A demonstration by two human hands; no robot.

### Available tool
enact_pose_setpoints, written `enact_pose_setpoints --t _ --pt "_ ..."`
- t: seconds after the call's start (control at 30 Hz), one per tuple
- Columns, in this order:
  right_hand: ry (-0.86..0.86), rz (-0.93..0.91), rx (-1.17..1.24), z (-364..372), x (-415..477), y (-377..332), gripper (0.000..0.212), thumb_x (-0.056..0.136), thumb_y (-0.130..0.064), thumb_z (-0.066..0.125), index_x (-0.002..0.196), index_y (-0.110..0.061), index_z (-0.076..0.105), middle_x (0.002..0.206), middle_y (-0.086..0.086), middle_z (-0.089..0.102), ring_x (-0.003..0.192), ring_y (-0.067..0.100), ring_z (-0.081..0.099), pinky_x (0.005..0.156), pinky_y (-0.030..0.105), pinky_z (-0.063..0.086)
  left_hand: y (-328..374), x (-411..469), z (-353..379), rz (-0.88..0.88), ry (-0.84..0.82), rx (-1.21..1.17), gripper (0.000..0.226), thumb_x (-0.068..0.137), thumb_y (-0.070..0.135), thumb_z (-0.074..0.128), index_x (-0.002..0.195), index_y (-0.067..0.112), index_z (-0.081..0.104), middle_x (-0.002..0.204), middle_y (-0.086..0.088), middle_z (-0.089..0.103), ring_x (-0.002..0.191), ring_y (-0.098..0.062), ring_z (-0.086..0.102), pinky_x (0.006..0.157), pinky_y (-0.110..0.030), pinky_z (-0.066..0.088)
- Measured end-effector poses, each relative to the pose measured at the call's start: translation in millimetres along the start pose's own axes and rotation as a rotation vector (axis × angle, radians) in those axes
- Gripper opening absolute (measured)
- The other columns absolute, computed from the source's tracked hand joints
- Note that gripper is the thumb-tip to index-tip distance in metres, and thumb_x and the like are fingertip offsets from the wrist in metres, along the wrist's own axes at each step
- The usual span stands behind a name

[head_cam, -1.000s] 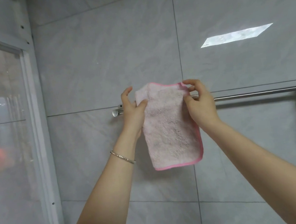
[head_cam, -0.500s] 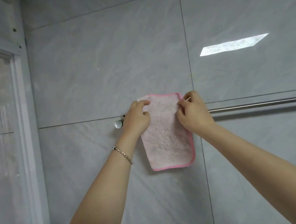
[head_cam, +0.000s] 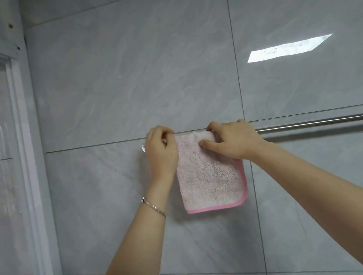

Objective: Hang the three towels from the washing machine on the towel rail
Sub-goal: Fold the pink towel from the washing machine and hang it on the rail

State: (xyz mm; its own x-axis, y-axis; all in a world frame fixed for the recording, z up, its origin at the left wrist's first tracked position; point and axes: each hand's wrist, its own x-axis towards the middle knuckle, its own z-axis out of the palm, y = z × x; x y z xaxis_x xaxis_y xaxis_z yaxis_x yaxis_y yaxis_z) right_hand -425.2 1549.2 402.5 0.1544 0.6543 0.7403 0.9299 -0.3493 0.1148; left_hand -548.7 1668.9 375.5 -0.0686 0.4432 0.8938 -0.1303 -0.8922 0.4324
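While the pink towel (head_cam: 209, 174) hangs over the left end of the rail (head_cam: 320, 122), I hold its top edge at both corners. The fold lies right along the bar, and the front flap drops flat against the grey wall tiles (head_cam: 104, 89), with its darker pink trim running down the right side and along the bottom. The bottom edge hangs free, touching nothing but the wall behind. To the right of the towel the bar runs bare to the picture's edge. To the left, the rail's end cap peeks out just beside my knuckles, and beyond it lies a stretch of tile before the white frame of a glass door (head_cam: 24, 153).

My left hand (head_cam: 161, 153) is curled at the top left corner, fingertips pinching the cloth at the bar; a thin bracelet (head_cam: 154, 207) sits on that wrist. My right hand (head_cam: 232, 142) hooks its fingers over the top right corner and the bar, while the thumb stretches leftward and presses flat on the front of the cloth. Both forearms reach up from below, well apart at the elbows.
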Motion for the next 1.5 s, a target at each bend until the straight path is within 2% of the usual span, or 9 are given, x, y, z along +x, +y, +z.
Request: enact_pose_setpoints --t 0.1,0.23,0.3,0.43,0.73,0.9,1.13,1.3,1.5 --pt "0.045 -0.007 -0.01 3.7 -2.4 1.6 0.054 0.086 -0.062 0.038 0.118 -0.02 0.049 0.105 -0.003 0.062 0.095 0.021 0.061 0.092 0.039 0.034 -7.9 -33.0 -4.9 -0.217 0.069 -0.142 0.018 0.083 -0.001 0.047 0.079 0.014 0.056 0.066 0.011 0.054 0.055 0.003 0.049 0.053 -0.009 0.037" --pt "0.249 0.024 -0.023 15.0 -11.8 -0.5 0.071 0.072 -0.068 0.032 0.11 -0.012 0.054 0.124 0.002 0.05 0.113 0.021 0.051 0.098 0.038 0.023 -29.6 -49.0 4.1 -0.48 -0.08 -0.219 0.018 0.081 0.002 0.055 0.081 0.02 0.056 0.074 0.01 0.062 0.07 -0.004 0.059 0.064 -0.007 0.044" --pt "0.445 0.091 0.136 20.7 -23.8 -3.5 0.064 0.072 -0.061 0.04 0.105 -0.008 0.055 0.127 0.008 0.049 0.116 0.023 0.048 0.095 0.033 0.02 -32.2 -47.7 5.6 -0.497 -0.147 -0.324 0.023 0.078 0.003 0.06 0.082 0.025 0.056 0.081 0.008 0.065 0.077 -0.01 0.062 0.075 -0.02 0.049" --pt "0.766 0.329 0.548 32.6 -54.2 -9.3 0.033 0.082 -0.035 0.044 0.093 -0.004 0.051 0.107 0.007 0.049 0.1 0.028 0.052 0.083 0.026 0.027 -24.5 -38.7 3.1 -0.484 -0.168 -0.408 0.034 0.081 -0.014 0.05 0.104 0.011 0.052 0.08 0.005 0.059 0.066 0.002 0.057 0.062 -0.007 0.046" --pt "0.322 0.661 1.126 52.4 -63.1 0.3 0.033 0.09 -0.019 0.055 0.123 -0.01 0.053 0.1 -0.003 0.061 0.096 0.013 0.058 0.089 0.027 0.045 -32.2 -31.7 -5.6 -0.435 -0.316 -0.126 0.02 0.083 -0.006 0.047 0.089 0.008 0.06 0.076 0.002 0.059 0.068 -0.01 0.051 0.059 -0.015 0.041" --pt "0.191 0.662 1.258 50.3 -64.6 -4.3 0.034 0.098 -0.037 0.034 0.08 -0.026 0.061 0.081 -0.006 0.062 0.078 0.013 0.056 0.07 0.027 0.041 -37.5 -44.6 -11.2 -0.453 -0.354 -0.046 0.013 0.086 0.002 0.05 0.08 0.014 0.05 0.064 0.004 0.054 0.063 -0.011 0.048 0.065 -0.029 0.041" --pt "0.273 0.637 1.292 46.4 -73.1 -11.6 0.043 0.096 -0.049 0.035 0.093 -0.019 0.065 0.094 -0.001 0.067 0.083 0.013 0.059 0.071 0.025 0.042 -38.3 -54.8 -18.4 -0.419 -0.381 0.072 0.009 0.088 0.005 0.047 0.088 0.014 0.05 0.065 0.007 0.054 0.072 -0.019 0.049 0.06 -0.022 0.038" --pt "0.299 0.568 1.188 34.7 -75.3 -18.1 0.026 0.084 -0.031 0.065 0.104 -0.018 0.054 0.095 -0.011 0.06 0.081 0.006 0.057 0.067 0.018 0.043 -33.7 -59.3 -24.8 -0.421 -0.391 0.121 0.01 0.086 0.007 0.049 0.088 0.016 0.052 0.073 0.003 0.058 0.077 -0.02 0.05 0.062 -0.027 0.036" --pt "0.29 0.527 1.015 33.0 -69.0 -26.9 0.029 0.086 -0.019 0.062 0.113 -0.012 0.056 0.099 -0.001 0.059 0.071 0.014 0.054 0.062 0.02 0.042 -35.5 -64.0 -39.0 -0.431 -0.422 0.16 0.012 0.084 0.005 0.052 0.09 0.016 0.052 0.09 -0.007 0.063 0.082 -0.024 0.053 0.068 -0.027 0.037"
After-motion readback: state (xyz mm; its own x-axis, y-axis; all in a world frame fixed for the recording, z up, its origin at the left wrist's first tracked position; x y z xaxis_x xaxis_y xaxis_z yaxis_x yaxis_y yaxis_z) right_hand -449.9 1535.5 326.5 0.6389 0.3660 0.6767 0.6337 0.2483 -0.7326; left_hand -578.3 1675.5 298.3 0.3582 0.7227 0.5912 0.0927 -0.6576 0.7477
